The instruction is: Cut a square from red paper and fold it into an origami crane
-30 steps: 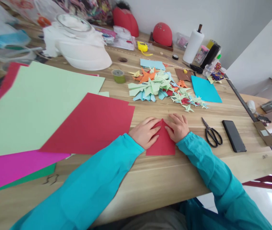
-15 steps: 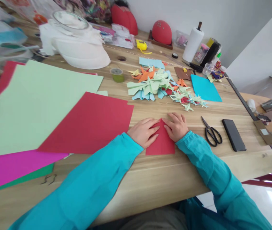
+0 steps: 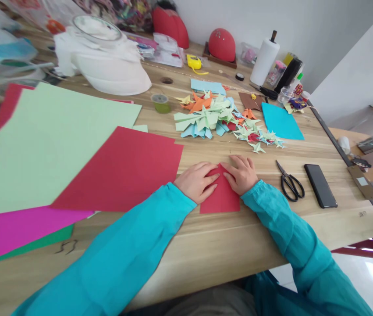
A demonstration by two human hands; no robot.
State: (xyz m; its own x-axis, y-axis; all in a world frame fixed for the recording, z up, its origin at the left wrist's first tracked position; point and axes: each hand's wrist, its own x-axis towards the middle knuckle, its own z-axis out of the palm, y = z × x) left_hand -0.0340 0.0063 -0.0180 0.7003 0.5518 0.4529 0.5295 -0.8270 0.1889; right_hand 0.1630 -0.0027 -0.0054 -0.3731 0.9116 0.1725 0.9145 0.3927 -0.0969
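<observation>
Pale wood covers the table (image 3: 179,245), with a plain wall (image 3: 245,17) behind it. Near its front edge lies the red paper (image 3: 221,199), between and under the hands, its top coming to a point and its bottom edge straight. The left hand (image 3: 197,181) rests on its left side, fingers loosely spread and tips on the surface. The right hand (image 3: 240,174) has thumb and forefinger at the paper's upper right, by the point; whether they pinch it I cannot tell. Both sleeves (image 3: 114,250) are turquoise.

Left of the hands, a large red sheet (image 3: 127,175) and a pale green sheet (image 3: 48,140) overlap, with a magenta sheet (image 3: 18,230) showing at the near side. To the right lie scissors (image 3: 289,182), handles toward the person, and a black phone (image 3: 321,186). Beyond the hands is a heap of folded shapes (image 3: 206,116), flanked on the right by a blue sheet (image 3: 283,122). Farther back are a tape measure (image 3: 194,61), a red dome (image 3: 222,44) and a white roll (image 3: 265,61).
</observation>
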